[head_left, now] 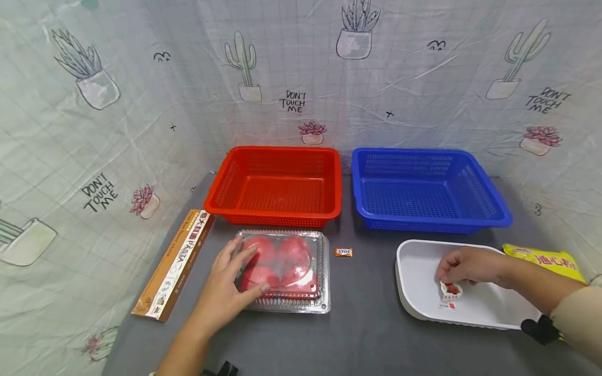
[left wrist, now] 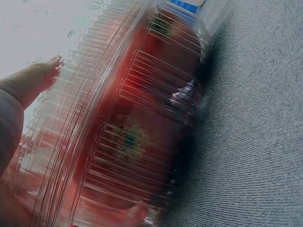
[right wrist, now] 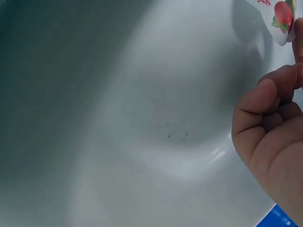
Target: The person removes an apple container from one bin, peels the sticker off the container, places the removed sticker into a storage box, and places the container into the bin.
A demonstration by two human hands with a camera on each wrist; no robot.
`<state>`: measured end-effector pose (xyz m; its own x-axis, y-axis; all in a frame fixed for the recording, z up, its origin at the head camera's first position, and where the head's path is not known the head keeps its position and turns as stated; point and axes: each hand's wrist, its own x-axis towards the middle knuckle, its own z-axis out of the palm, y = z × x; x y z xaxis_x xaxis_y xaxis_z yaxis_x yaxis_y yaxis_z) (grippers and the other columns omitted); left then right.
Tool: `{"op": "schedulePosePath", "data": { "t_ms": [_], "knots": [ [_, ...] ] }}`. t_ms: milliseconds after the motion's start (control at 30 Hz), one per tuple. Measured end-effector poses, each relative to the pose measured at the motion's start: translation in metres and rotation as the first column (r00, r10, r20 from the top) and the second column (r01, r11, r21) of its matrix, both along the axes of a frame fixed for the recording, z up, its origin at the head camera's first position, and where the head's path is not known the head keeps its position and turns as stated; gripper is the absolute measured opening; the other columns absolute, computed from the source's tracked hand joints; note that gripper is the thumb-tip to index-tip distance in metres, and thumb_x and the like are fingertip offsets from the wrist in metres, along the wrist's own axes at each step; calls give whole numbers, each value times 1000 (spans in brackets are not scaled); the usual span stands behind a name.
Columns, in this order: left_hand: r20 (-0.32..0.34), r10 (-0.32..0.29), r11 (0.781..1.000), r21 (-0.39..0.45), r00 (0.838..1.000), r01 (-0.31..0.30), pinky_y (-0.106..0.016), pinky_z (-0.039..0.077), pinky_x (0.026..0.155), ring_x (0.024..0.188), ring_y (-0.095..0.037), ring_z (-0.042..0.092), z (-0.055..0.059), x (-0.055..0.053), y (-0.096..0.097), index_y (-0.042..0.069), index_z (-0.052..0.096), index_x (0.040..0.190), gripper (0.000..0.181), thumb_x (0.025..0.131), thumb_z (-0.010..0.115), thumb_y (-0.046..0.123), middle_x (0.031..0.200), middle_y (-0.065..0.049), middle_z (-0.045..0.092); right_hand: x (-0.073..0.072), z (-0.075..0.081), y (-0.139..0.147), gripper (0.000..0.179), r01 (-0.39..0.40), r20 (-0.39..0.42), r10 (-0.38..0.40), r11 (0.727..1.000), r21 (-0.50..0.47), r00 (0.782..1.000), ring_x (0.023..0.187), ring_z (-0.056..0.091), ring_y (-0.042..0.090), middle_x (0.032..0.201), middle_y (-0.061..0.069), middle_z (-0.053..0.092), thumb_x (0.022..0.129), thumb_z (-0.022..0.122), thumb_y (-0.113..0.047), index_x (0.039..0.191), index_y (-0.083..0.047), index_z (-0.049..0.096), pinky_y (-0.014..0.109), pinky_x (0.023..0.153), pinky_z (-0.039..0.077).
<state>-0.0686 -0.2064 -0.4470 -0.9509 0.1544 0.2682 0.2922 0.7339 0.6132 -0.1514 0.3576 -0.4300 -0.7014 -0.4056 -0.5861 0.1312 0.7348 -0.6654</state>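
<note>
My left hand [head_left: 230,279] rests with spread fingers on the left side of a clear plastic clamshell box [head_left: 324,271]. Inside the box are several round red fruits [head_left: 293,250], and the left wrist view shows a greenish stem end on one red fruit [left wrist: 128,139] through the ribbed wall. The left thumb [left wrist: 40,78] lies along the lid. Over a white tub [head_left: 510,303], my right hand [head_left: 470,266] pinches a small white packet [head_left: 450,296] printed with red fruit. In the right wrist view only a corner of the packet [right wrist: 280,21] shows, by the fingertips.
A red basket [head_left: 273,216] and a blue basket [head_left: 423,222] stand at the back. An orange wrapped candy [head_left: 344,252] lies right of the clamshell. A pasta box [head_left: 174,266] lies at the left, a yellow packet [head_left: 547,261] behind the tub. A printed curtain surrounds the grey table.
</note>
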Motion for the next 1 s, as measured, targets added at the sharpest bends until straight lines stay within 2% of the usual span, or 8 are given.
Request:
{"op": "schedulePosePath", "data": {
  "t_ms": [267, 467, 600, 833, 1000],
  "knots": [
    [20, -4, 1000, 2, 1000, 4, -82, 34, 108, 155, -44, 26, 5, -3, -1, 19, 59, 153, 81, 84, 90, 47, 173, -11, 29, -9, 7, -1, 16, 5, -4, -5, 999, 47, 1000, 78, 51, 20, 89, 4, 65, 101, 71, -14, 114, -9, 78, 27, 64, 36],
    [33, 6, 1000, -5, 999, -5, -82, 34, 108, 155, -43, 26, 7, -2, -1, 20, 59, 153, 80, 84, 89, 48, 173, -11, 29, -16, 19, 0, 23, -11, 26, 10, 999, 31, 1000, 85, 50, 24, 100, 6, 59, 103, 68, -15, 122, -8, 77, 30, 67, 38],
    [32, 7, 1000, -2, 999, -7, -81, 34, 109, 156, -43, 26, 6, -2, 0, 20, 59, 153, 80, 84, 90, 48, 173, -10, 29, -17, 23, -1, 24, -5, 38, 4, 1000, 28, 999, 84, 49, 24, 99, 5, 58, 103, 68, -16, 123, -7, 76, 30, 66, 37],
    [35, -4, 999, 43, 999, 3, -82, 34, 107, 156, -45, 25, 2, 0, -3, 20, 58, 153, 78, 86, 90, 43, 174, -9, 27, -15, 33, -11, 29, -43, 32, 45, 997, -59, 998, 83, 53, 22, 104, 7, 62, 105, 66, -18, 128, -1, 72, 28, 65, 41],
    [25, -11, 995, 103, 1000, 8, -84, 35, 104, 153, -49, 30, -2, 3, -10, 18, 57, 153, 69, 93, 85, 36, 174, -11, 26, -8, 49, -47, 37, -61, -25, 58, 987, -149, 998, 94, 59, 26, 115, 11, 64, 108, 63, -25, 136, -1, 67, 32, 70, 49]
  ]
}}
